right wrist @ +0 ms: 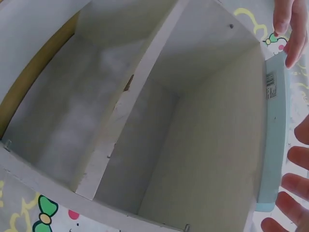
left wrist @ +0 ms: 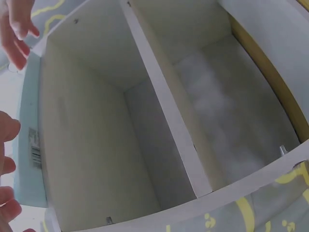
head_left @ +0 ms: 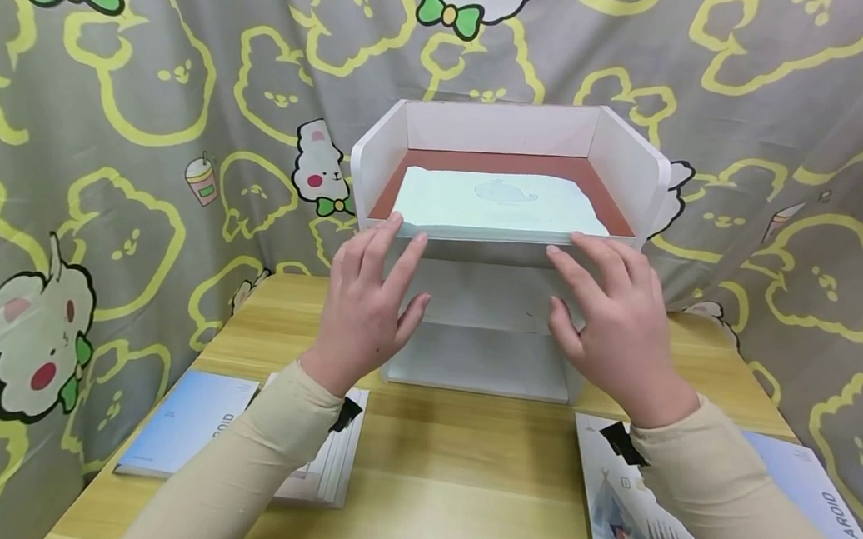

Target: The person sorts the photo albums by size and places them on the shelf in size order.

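Observation:
A pale mint pack (head_left: 444, 199) with a whale drawing lies flat on the top tier of a white shelf unit (head_left: 633, 179). Its front edge, marked by a barcode in both wrist views, is level with the tier's front. My left hand (head_left: 369, 299) has its fingers spread at the pack's front left corner. At the front right corner is my right hand (head_left: 619, 316), fingers likewise extended. Fingertips of both hands are at or very near the edge; actual contact cannot be made out. Neither hand grips anything. Two compartments (left wrist: 164, 106) below the top hold nothing visible.
On the wooden table (head_left: 461, 489), a blue book (head_left: 191, 420) and a white book (head_left: 338, 463) lie at left, partly under my sleeve. An illustrated book (head_left: 617, 516) and another blue book (head_left: 814, 488) lie at right. A patterned curtain (head_left: 141, 224) hangs behind and at the sides.

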Demonstrator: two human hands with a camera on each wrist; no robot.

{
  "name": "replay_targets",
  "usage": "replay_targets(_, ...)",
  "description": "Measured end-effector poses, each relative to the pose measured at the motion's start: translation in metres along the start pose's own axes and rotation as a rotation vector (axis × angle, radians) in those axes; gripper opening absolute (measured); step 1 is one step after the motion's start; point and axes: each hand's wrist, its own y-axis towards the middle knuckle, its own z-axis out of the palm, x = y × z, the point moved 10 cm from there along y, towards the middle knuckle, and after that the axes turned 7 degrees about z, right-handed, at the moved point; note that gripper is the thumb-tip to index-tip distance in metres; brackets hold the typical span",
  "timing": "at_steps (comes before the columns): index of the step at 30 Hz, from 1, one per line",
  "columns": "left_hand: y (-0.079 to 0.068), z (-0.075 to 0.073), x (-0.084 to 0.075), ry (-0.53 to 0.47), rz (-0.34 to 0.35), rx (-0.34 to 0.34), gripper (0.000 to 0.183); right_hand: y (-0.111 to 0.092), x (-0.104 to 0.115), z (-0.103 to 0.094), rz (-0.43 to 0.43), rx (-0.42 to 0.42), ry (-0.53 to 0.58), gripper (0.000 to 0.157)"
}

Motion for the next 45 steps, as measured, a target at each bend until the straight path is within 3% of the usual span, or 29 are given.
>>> replay_targets(11,0.005,0.019,0.006,0.008,-0.02,0.086,0.067,0.001,-0.01,0.015,0.023,0.071,-0.024,0.051)
replay_targets(22,0.009,0.035,0.015,0.024,-0.051,0.148,0.073,0.008,-0.019,0.026,0.06,0.066,-0.025,0.062)
replay_targets(29,0.01,0.038,0.02,0.011,-0.061,0.168,0.074,0.011,-0.021,0.032,0.08,0.103,-0.054,0.062)
replay_targets(38,-0.005,0.022,0.021,-0.053,-0.071,0.202,0.075,0.006,-0.017,0.036,0.112,0.156,-0.062,0.065)
replay_targets(45,-0.032,0.014,0.019,-0.171,-0.125,0.217,0.075,-0.005,-0.002,0.034,0.113,0.175,0.004,0.063)
